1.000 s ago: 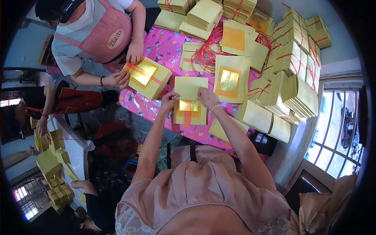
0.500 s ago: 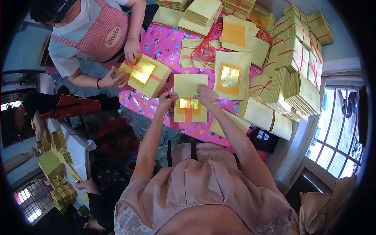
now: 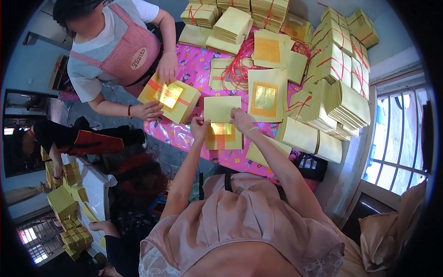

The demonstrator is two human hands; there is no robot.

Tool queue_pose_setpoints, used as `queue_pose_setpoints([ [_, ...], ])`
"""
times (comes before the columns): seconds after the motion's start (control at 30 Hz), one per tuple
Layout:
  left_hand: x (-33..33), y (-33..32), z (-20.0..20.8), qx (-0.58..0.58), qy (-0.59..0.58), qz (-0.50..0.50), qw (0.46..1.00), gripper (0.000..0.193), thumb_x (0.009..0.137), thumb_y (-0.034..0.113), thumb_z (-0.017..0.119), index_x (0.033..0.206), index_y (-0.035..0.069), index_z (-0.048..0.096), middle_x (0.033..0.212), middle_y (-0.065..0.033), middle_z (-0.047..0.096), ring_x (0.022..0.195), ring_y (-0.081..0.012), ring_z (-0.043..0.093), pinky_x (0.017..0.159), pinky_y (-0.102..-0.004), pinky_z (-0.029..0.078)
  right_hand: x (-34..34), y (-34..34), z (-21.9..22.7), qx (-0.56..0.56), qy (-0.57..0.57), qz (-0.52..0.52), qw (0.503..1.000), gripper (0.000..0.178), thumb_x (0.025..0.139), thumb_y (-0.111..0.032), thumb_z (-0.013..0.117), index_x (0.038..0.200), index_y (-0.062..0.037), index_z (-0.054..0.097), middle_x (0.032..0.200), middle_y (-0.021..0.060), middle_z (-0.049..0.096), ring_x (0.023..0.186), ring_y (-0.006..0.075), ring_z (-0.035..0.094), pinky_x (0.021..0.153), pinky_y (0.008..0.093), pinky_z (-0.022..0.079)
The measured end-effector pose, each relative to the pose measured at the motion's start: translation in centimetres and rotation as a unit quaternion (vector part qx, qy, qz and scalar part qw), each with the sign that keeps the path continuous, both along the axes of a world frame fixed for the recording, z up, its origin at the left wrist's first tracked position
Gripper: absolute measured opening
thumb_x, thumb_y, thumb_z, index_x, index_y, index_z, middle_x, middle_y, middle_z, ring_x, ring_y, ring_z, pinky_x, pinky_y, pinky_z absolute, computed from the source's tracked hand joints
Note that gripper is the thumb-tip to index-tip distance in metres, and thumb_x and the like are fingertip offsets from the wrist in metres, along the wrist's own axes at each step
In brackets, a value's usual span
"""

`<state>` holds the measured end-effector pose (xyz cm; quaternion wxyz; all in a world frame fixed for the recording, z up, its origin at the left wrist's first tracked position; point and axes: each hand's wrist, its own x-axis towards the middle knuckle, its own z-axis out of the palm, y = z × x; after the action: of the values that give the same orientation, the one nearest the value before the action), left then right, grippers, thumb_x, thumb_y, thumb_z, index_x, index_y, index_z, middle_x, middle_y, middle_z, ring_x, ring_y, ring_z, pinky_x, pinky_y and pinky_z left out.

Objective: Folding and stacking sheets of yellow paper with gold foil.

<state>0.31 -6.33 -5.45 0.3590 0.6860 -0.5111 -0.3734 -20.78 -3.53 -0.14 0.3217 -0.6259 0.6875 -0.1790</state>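
A plain yellow paper sheet (image 3: 222, 107) lies before me, overlapping a second yellow paper with a gold foil square and an orange-red strip (image 3: 224, 140). At the plain sheet's lower left corner my left hand (image 3: 199, 129) is closed in a pinch. My right hand (image 3: 242, 122) has its fingers bent together on the sheet's right edge, thumb toward the foil. Beside it, on the right, lies a pile of papers topped by a gold square in an orange border (image 3: 265, 99).
Across the table (image 3: 194, 69), a co-worker's hands (image 3: 152, 111) rest on a thick foil-topped paper block (image 3: 182, 111). Red ties (image 3: 238, 69) lie in a tangle. Stacked, tied paper bundles (image 3: 339, 64) fill the right side. More people and yellow stacks (image 3: 62, 203) are at the left.
The whole view has shifted slightly, with the table lower in it. My hands keep nearly the same hold on the sheet. The co-worker's hands have moved a little over the block.
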Motion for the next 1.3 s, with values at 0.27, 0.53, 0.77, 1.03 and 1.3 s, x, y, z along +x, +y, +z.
queue_pose_setpoints([
  [0.27, -2.1, 1.4, 3.6, 0.022, -0.134, -0.039, 0.990, 0.037, 0.074, 0.029, 0.072, 0.095, 0.003, 0.056, 0.075, -0.0101, 0.064, 0.068, -0.0221, 0.061, 0.064, -0.0367, 0.048, -0.1, 1.1, 1.0, -0.093, 0.168, 0.094, 0.977, 0.050, 0.072, -0.024, 0.074, 0.114, -0.0091, 0.051, 0.108, 0.0106, 0.049, 0.100, 0.0289, 0.054, 0.078, 0.0399, 0.050],
  [0.53, -3.7, 0.8, 3.5, -0.040, -0.046, -0.001, 0.998, 0.028, 0.076, 0.017, 0.071, 0.093, 0.002, 0.055, 0.074, -0.0071, 0.058, 0.065, -0.0166, 0.055, 0.059, -0.0321, 0.046, -1.5, 1.0, 1.2, -0.079, 0.151, 0.116, 0.979, 0.046, 0.075, -0.027, 0.071, 0.114, -0.0114, 0.052, 0.107, 0.0097, 0.050, 0.099, 0.0283, 0.055, 0.078, 0.0392, 0.051],
  [0.77, -3.3, -0.3, 1.4, -0.018, 0.185, 0.073, 0.980, 0.028, 0.078, 0.007, 0.069, 0.097, 0.000, 0.049, 0.081, -0.0025, 0.051, 0.070, -0.0092, 0.048, 0.062, -0.0232, 0.043, -1.4, 1.5, 0.8, -0.129, 0.055, 0.038, 0.989, 0.043, 0.079, -0.026, 0.068, 0.116, -0.0105, 0.053, 0.107, 0.0134, 0.049, 0.097, 0.0314, 0.055, 0.083, 0.0423, 0.049],
  [1.03, -4.8, 2.6, 11.9, 0.049, 0.325, 0.039, 0.944, 0.038, 0.078, -0.001, 0.062, 0.110, 0.005, 0.043, 0.083, 0.0013, 0.047, 0.068, -0.0073, 0.047, 0.057, -0.0210, 0.041, -3.0, 7.5, 4.1, -0.123, -0.165, -0.229, 0.951, 0.051, 0.081, -0.017, 0.067, 0.123, -0.0012, 0.042, 0.108, 0.0190, 0.048, 0.095, 0.0318, 0.058, 0.078, 0.0369, 0.051],
  [1.3, -5.3, 9.0, 14.3, 0.173, 0.317, -0.245, 0.899, 0.041, 0.083, 0.001, 0.057, 0.124, 0.004, 0.050, 0.090, -0.0022, 0.060, 0.073, -0.0078, 0.056, 0.059, -0.0199, 0.044, -2.5, 20.8, 6.1, -0.166, -0.434, -0.354, 0.812, 0.035, 0.090, -0.006, 0.056, 0.122, -0.0005, 0.042, 0.105, 0.0104, 0.060, 0.095, 0.0141, 0.058, 0.078, 0.0258, 0.048],
])
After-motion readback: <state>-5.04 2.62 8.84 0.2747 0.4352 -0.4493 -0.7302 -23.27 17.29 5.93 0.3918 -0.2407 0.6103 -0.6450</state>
